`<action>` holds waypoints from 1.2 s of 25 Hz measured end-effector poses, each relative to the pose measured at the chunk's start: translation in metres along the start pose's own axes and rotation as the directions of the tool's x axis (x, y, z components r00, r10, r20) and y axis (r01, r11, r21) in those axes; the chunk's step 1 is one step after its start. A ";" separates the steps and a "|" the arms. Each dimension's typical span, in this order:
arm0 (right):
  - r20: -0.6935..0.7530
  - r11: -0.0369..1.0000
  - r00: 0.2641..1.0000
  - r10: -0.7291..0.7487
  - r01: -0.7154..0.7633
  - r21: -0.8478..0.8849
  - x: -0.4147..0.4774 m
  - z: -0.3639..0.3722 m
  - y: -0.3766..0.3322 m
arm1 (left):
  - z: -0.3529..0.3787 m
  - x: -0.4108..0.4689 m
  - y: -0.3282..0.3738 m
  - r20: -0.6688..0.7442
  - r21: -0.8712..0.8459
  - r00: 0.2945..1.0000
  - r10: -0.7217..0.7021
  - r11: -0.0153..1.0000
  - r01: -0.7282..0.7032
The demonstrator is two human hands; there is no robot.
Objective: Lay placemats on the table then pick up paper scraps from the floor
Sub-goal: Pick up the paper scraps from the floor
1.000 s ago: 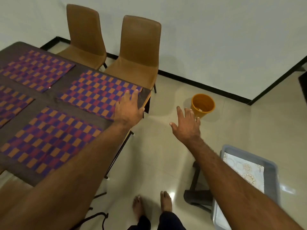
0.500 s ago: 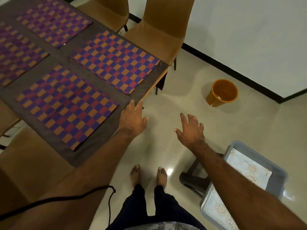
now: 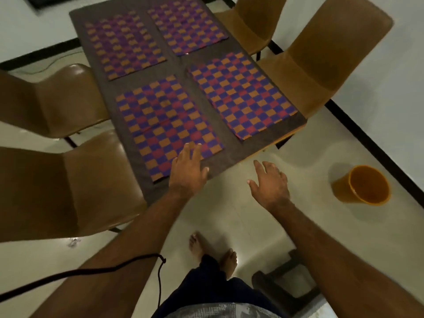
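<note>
Reaching forward, the left hand (image 3: 188, 171) lay flat over the table (image 3: 270, 143) edge, fingers straight and close together, tips over the nearest placemat (image 3: 165, 120), gripping nothing. The right hand (image 3: 269, 184) hovered above the floor (image 3: 229, 203), fingers loosely spread, holding nothing. At 3 o'clock from it stood an orange bucket (image 3: 364, 187), contents impossible to tell. Four checked placemats (image 3: 241, 95), purple, red and orange, covered the table at 12 o'clock, two by two. A pale scrap (image 3: 73, 242) lay on the floor at 8 o'clock, beside a brown chair (image 3: 68, 191).
</note>
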State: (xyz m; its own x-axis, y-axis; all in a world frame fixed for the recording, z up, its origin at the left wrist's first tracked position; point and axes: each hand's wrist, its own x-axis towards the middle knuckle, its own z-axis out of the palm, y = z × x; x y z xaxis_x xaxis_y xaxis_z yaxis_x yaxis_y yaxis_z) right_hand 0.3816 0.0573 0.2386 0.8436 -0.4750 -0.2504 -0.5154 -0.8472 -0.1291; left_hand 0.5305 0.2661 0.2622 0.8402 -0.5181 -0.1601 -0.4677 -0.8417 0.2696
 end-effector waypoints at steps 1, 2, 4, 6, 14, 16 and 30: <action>-0.001 0.998 0.998 -0.064 0.064 -0.021 0.011 -0.002 -0.019 | -0.006 0.000 -0.019 -0.017 -0.016 0.998 -0.054 0.998 0.054; 0.000 0.994 0.994 -0.108 0.108 -0.032 0.018 -0.002 -0.032 | -0.010 0.001 -0.029 -0.021 -0.028 0.996 -0.081 0.996 0.080; 0.015 0.974 0.976 -0.219 0.219 -0.049 0.032 -0.002 -0.062 | -0.014 -0.001 -0.053 -0.038 -0.043 0.990 -0.139 0.990 0.137; 0.040 0.938 0.941 -0.337 0.339 -0.074 0.043 0.004 -0.091 | -0.015 -0.006 -0.077 -0.060 -0.073 0.972 -0.225 0.973 0.221; 0.126 0.703 0.707 -0.696 0.706 -0.084 0.076 0.022 -0.179 | -0.015 -0.064 -0.139 -0.131 -0.116 0.777 -0.615 0.788 0.605; 0.143 0.573 0.581 -0.801 0.814 -0.096 0.089 0.018 -0.202 | -0.018 -0.080 -0.140 -0.175 -0.123 0.681 -0.711 0.702 0.702; 0.236 -0.060 -0.060 -0.970 0.998 0.006 0.040 0.006 -0.256 | 0.025 -0.197 -0.029 -0.215 -0.333 0.061 -0.975 0.132 0.934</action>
State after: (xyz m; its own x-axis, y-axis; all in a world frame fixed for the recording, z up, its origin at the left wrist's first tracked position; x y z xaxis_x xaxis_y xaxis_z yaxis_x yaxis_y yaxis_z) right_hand 0.5466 0.2565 0.2563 0.4137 0.9063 -0.0867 0.8722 -0.4219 -0.2475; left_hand 0.3714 0.3890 0.2626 0.5662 0.8214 -0.0681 0.8141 -0.5444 0.2023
